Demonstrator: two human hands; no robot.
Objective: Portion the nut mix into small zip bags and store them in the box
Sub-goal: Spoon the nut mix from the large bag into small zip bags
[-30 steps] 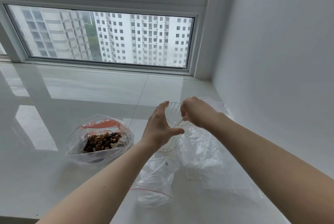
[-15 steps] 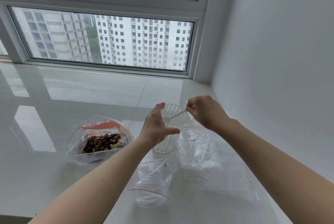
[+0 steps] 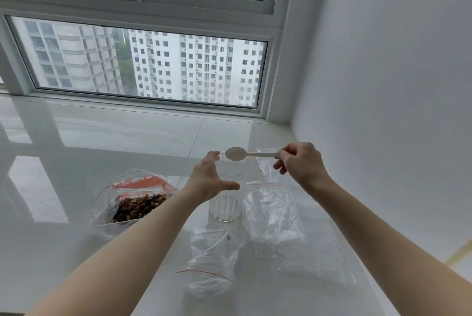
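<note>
A clear ribbed glass (image 3: pixel 226 203) stands upright on the white sill. My left hand (image 3: pixel 209 180) curls round its upper left side and holds it. My right hand (image 3: pixel 300 162) pinches the handle of a white plastic spoon (image 3: pixel 236 154), whose bowl hovers over the glass rim. A large open zip bag of brown nut mix (image 3: pixel 135 204) lies left of the glass. Empty small zip bags (image 3: pixel 212 264) lie in front of the glass, and a pile of more clear bags (image 3: pixel 275 223) lies to its right.
The glossy white sill (image 3: pixel 76 149) runs to a window (image 3: pixel 143 65) at the back. A white wall (image 3: pixel 383 111) closes off the right side, close to the bag pile. No box is in view.
My right hand has drawn the spoon up out of the glass and moved right. My left hand has stayed on the glass. The camera has tilted slightly.
</note>
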